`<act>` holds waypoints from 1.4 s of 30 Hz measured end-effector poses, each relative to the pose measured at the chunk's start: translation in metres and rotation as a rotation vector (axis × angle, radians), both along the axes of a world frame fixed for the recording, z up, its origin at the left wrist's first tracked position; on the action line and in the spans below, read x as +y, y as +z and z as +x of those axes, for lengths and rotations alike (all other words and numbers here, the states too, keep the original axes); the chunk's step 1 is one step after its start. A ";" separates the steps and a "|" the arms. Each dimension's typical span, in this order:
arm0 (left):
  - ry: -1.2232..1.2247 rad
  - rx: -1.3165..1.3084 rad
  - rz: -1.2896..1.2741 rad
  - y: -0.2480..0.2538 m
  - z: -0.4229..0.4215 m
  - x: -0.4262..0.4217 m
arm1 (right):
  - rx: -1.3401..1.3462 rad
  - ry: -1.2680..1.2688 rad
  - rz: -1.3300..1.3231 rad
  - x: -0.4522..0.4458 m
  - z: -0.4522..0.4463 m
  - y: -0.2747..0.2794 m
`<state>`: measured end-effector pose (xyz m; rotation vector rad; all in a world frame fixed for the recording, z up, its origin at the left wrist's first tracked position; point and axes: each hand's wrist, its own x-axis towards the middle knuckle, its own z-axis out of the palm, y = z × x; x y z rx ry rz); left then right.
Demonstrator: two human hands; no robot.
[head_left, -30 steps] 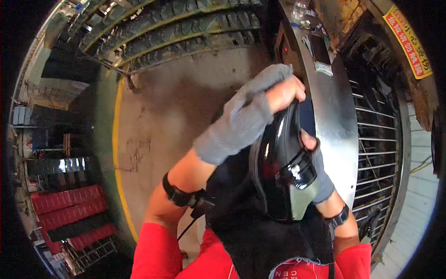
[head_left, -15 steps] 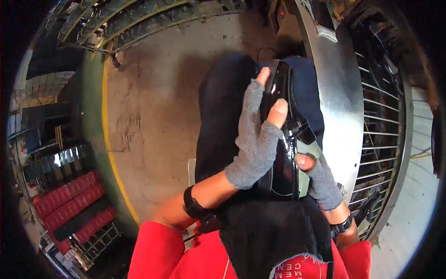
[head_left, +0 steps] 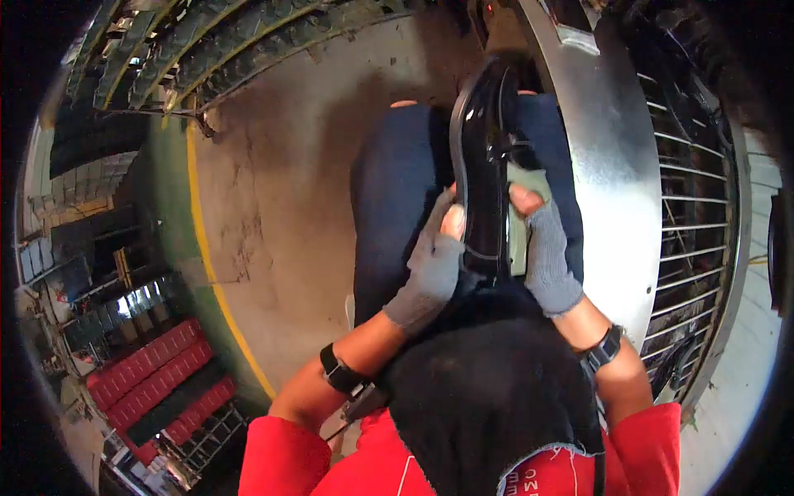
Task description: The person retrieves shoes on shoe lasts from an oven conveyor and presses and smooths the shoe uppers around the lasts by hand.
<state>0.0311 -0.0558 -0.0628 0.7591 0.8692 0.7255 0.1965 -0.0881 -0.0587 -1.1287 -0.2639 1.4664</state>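
A glossy black shoe (head_left: 484, 165) with a strap lies lengthwise above my lap, its toe pointing away from me. My left hand (head_left: 437, 260), in a grey fingerless glove, grips the left side near the heel, thumb against the upper. On the other side, my right hand (head_left: 546, 244), gloved alike, holds the shoe with its thumb bent inward. A pale green piece (head_left: 518, 240) shows between the right thumb and the shoe; whether it is a cloth or a form inside the shoe I cannot tell. Most fingers are hidden beneath.
A metal bench top (head_left: 612, 182) runs along my right, with a barred rack (head_left: 691, 223) beyond it. Green slatted racks (head_left: 223, 50) stand ahead on the left. Red stacked items (head_left: 153, 368) sit at the lower left, past a yellow floor line (head_left: 203, 240). A black apron (head_left: 488, 380) covers my front.
My left hand has come off the top of the shoe and back toward its heel side. The shoe now sits farther forward and shows its edge on the left.
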 end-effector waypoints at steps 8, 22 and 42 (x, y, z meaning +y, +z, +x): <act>-0.391 0.125 0.425 0.048 0.023 0.052 | 0.278 -0.112 0.105 0.001 0.043 0.027; -0.583 0.576 0.718 0.002 0.023 0.071 | -1.011 -0.292 -1.006 -0.400 0.322 0.034; -0.594 0.605 0.829 -0.007 0.031 0.071 | -1.407 -0.401 -0.342 0.032 0.342 -0.019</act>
